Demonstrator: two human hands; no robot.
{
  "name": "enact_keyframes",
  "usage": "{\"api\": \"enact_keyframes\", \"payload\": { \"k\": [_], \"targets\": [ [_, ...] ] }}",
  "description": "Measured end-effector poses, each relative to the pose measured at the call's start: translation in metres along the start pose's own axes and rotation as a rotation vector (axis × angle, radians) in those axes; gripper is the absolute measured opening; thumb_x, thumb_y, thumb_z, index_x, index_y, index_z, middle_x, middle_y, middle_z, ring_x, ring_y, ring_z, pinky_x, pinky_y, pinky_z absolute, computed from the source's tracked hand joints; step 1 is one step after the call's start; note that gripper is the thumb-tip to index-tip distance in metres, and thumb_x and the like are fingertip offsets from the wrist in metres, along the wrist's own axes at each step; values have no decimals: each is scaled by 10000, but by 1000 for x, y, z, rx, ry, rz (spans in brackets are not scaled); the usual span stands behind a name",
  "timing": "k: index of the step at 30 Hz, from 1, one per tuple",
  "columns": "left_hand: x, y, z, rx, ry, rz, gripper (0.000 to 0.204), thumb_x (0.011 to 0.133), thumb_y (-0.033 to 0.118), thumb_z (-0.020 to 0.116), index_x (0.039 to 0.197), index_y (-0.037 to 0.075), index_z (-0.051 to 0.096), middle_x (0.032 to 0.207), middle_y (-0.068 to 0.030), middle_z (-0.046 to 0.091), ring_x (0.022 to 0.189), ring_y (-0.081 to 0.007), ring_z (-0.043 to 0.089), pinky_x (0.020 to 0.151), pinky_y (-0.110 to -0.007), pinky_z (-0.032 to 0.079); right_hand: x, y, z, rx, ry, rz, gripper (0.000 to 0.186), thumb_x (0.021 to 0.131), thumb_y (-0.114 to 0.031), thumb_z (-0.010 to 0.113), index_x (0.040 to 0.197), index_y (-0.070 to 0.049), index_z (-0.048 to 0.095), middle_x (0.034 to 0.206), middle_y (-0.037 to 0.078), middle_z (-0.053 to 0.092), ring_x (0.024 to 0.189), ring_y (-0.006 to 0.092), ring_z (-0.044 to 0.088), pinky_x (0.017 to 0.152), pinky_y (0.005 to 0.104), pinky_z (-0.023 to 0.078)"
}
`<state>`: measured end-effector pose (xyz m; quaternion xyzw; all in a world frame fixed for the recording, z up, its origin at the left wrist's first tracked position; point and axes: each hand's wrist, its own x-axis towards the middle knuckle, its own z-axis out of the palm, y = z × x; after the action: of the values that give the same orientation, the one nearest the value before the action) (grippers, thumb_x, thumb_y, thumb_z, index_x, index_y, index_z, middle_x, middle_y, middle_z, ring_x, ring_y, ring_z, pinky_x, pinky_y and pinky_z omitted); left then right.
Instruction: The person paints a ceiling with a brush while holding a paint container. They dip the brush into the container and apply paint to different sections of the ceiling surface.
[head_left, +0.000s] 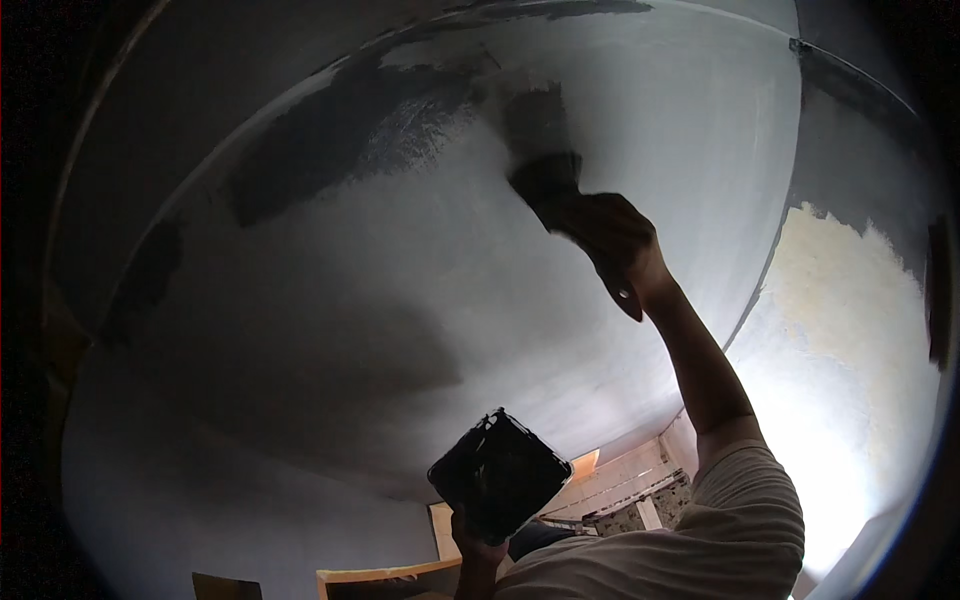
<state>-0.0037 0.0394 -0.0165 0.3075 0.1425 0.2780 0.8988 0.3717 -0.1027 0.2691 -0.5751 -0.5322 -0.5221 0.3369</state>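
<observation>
My right arm reaches up, and my right hand (620, 232) is closed round the handle of a wide, flat paintbrush (545, 182). The brush's dark bristle end is at the pale painted surface (640, 110), where a dark patch (537, 120) shows just beyond it; whether that is wet paint or shadow I cannot tell. A hole shows near the handle's lower end. Lower down, my left hand (478, 545) grips a black square paint tray (500, 475) by its near corner. White paint smears mark the tray's rim; its contents are too dark to make out.
Dark, unevenly coated patches (340, 150) run along the surface's far left part. To the right, past a corner line, a brightly lit wall (830, 290) has a cream patch. Wooden-edged furniture (385, 574) and a tiled area (640, 475) lie at the lower edge.
</observation>
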Motion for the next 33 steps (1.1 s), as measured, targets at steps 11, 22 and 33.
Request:
{"api": "enact_keyframes", "payload": {
  "k": [11,22,33],
  "targets": [
    [10,13,-9,-143,-44,-149,593,1014,475,487,1500,136,461,1482,-108,542,1347,-322,542,1128,-512,450,116,43,-6,-61,-6,-271,358,803,18,731,1136,-115,735,1055,53,721,918,229,682,778,335,604],
    [-2,5,13,-121,-17,-33,618,1011,466,502,1516,116,436,1489,-114,535,1351,-319,538,1139,-507,438,46,18,-13,-21,-72,-95,255,795,23,760,1015,-104,782,1016,41,757,879,213,707,780,333,596],
    [6,-2,-37,359,45,140,569,997,505,507,1426,133,538,1413,-105,598,1274,-322,595,1097,-506,473,113,41,-27,-319,167,-279,379,794,12,744,1151,-113,734,1074,98,729,932,265,699,816,348,593]
  ]
}}
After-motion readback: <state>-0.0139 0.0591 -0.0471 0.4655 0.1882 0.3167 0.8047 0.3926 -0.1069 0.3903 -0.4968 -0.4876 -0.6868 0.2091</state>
